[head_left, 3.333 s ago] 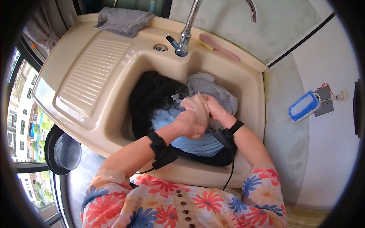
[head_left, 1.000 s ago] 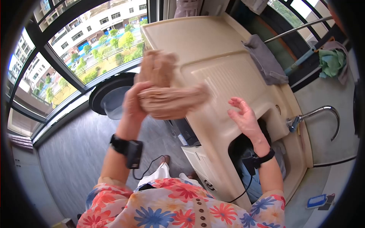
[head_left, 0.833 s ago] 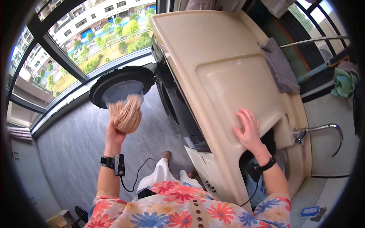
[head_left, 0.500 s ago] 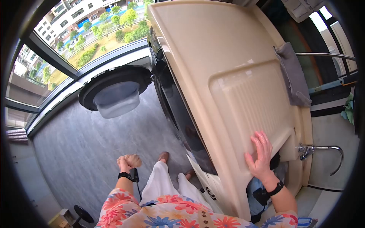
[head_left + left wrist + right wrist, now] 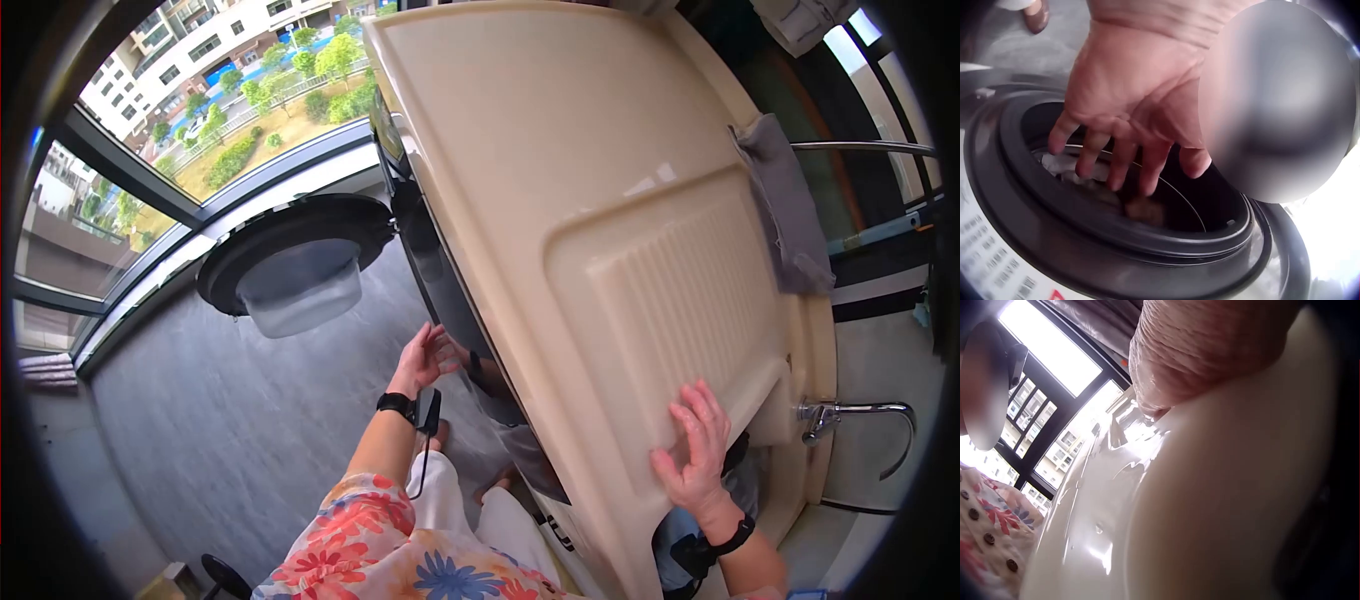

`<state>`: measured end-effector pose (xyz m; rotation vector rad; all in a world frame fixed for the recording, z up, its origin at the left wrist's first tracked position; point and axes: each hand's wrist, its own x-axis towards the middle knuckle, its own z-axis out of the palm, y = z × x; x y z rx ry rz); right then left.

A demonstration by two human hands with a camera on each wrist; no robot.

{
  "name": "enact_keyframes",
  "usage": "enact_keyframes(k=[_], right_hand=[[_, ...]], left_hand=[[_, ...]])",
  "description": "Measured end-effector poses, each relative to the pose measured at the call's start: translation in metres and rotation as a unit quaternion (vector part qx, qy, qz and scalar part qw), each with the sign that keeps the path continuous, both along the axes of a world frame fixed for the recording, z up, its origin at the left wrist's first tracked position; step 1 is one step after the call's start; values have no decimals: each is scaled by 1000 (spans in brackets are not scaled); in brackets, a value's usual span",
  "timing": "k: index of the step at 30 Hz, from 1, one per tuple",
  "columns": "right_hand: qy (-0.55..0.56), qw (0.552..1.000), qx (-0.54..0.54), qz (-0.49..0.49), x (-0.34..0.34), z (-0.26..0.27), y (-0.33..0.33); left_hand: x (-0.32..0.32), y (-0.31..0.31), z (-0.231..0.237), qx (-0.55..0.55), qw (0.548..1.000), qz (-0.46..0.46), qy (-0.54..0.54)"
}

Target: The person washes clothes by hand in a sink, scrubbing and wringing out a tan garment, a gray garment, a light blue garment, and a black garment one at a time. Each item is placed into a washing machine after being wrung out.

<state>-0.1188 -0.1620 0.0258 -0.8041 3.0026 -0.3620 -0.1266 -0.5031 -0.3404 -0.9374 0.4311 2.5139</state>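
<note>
My left hand (image 5: 425,358) reaches to the front of a dark washing machine (image 5: 455,290) beneath the counter. In the left wrist view, this hand (image 5: 1135,87) hangs over the round drum opening (image 5: 1166,244) with fingers spread and nothing in them. Inside the shadowy drum lie a blurred brownish cloth (image 5: 1144,210) and a paler cloth (image 5: 1082,167). My right hand (image 5: 697,450) rests on the beige sink counter (image 5: 610,400), at the basin's edge, fingers lightly bent and holding nothing. Blue fabric (image 5: 675,525) shows in the basin below the right wrist.
The washer's round door (image 5: 300,285) is swung wide open over the grey floor (image 5: 230,420), left of the machine. A grey cloth (image 5: 785,205) drapes over the counter's back edge. The faucet (image 5: 860,410) stands at the right. A large window borders the left side.
The left hand carried a wrung tan cloth from the basin towards the washer, lowered it, and has let go of it. The right hand left the cloth and came to rest on the counter.
</note>
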Motion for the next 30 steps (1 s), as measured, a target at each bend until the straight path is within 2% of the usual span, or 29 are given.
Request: enact_keyframes(k=[2,4,7,10,12,14,15,16,17,18,20,21,22,23,24,25,27,28,30], right_hand=[[3,1000,-15,4,0,-2,2],[10,1000,-24,-2,3,-4,6],[24,998,-64,6,5,-8,9],[35,995,-97,-2,8,-11,12],[38,986,-161,10,10,-18,20],[18,963,-268,-20,28,-19,29],[-1,950,-311,-35,43,-12,42],[29,954,-297,-28,65,-1,61],[32,960,-271,-62,87,-6,99],[31,963,-248,-102,122,-19,162],[-28,959,-129,-250,173,-40,247],[-88,946,-33,-310,196,-41,284],[-110,927,35,-357,218,-54,321],[-149,899,63,-407,237,-56,345],[-189,866,92,-454,251,-59,361],[-194,865,88,-455,256,-71,373],[-293,876,73,-377,259,-103,395],[-269,893,74,-353,255,-110,396],[-262,883,58,-386,245,-132,404]], left_hand=[[19,-16,27,-51,999,-19,-1],[25,-32,56,-175,983,-21,-52],[33,-60,84,-285,958,-7,3],[21,-74,163,-367,927,21,70],[11,-70,220,-384,907,22,169],[3,-41,286,-464,862,28,203],[2,-21,315,-522,818,5,242],[-1,-12,333,-533,804,0,264],[-5,-7,343,-518,799,-9,304],[-7,35,367,-516,764,-46,384],[7,87,400,-515,728,-71,447],[11,108,411,-516,725,-75,451],[14,127,420,-533,703,-93,463],[18,148,429,-549,680,-109,473],[20,168,437,-549,678,-113,475],[22,186,446,-539,664,-130,502],[31,231,463,-519,642,-166,540],[33,250,466,-497,644,-191,550],[40,292,471,-480,624,-249,564]])
